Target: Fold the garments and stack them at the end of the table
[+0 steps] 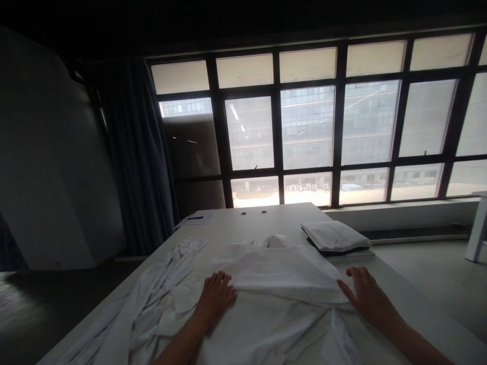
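Note:
A white shirt-like garment (281,268) lies in front of me, partly folded, with its collar-like part at the far side. My left hand (217,296) rests at the garment's left edge, fingers slightly bent and thumb apart; nothing shows in its grasp. At the right edge is my right hand (364,293), open, thumb and fingers spread, the thumb close to the fabric. Whether that thumb touches the cloth I cannot tell. More white cloth spreads loosely toward me below both hands. Left of my left hand lies a crumpled white cloth (152,289).
The white table (224,223) reaches toward the windows. A folded white cloth (335,235) lies on something dark at its right edge. A pen (195,218) rests on paper at the far left corner. A blue curtain (140,162) hangs at left.

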Demonstrator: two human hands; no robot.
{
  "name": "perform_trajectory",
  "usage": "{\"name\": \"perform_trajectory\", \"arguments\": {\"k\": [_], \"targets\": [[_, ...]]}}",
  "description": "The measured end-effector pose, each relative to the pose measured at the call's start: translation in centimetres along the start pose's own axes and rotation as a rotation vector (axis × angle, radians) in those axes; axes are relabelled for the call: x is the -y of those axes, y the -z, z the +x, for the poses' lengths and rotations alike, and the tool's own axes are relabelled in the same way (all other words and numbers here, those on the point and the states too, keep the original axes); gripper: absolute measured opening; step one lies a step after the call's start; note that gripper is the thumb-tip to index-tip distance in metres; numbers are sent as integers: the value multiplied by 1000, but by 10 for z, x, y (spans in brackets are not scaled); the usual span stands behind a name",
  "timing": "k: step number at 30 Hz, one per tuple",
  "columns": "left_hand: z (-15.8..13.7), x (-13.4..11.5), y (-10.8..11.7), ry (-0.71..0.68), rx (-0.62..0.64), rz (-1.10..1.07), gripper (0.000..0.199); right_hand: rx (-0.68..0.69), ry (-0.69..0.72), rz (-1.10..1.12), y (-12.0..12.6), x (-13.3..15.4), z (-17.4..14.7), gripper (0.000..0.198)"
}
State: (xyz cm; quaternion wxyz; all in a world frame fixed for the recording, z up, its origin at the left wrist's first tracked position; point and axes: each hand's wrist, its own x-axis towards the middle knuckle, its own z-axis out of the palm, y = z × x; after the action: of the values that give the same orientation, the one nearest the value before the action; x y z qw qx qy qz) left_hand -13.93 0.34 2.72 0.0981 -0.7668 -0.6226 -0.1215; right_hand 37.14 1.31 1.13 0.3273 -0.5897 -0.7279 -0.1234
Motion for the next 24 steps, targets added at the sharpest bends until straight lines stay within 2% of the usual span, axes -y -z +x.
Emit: {"name": "perform_trajectory", "arguments": {"k": [2,5,7,9,12,16,18,21,24], "targets": [[-14,-23,4,-110,-41,-54,25,-73,58,-26,-6,11,-17,38],[-33,-52,11,-261,31,-176,19,-107,266,-48,-13,35,-36,26],[-39,-60,12,-296,94,-220,32,-45,444,-35,-16,51,-40,20],[-34,-59,8,-273,156,-222,50,79,555,-8,-20,62,-37,25],[-14,-48,-1,-193,246,-191,61,226,522,4,-30,66,-20,35],[18,-40,-12,-63,269,-130,62,278,282,-78,-45,61,12,38],[30,-41,-14,-16,256,-112,62,302,224,-108,-47,61,24,34],[42,-47,-14,4,234,-102,57,369,292,-77,-40,67,29,27],[45,-56,-9,-21,202,-102,45,442,369,5,-27,73,19,24]]}}
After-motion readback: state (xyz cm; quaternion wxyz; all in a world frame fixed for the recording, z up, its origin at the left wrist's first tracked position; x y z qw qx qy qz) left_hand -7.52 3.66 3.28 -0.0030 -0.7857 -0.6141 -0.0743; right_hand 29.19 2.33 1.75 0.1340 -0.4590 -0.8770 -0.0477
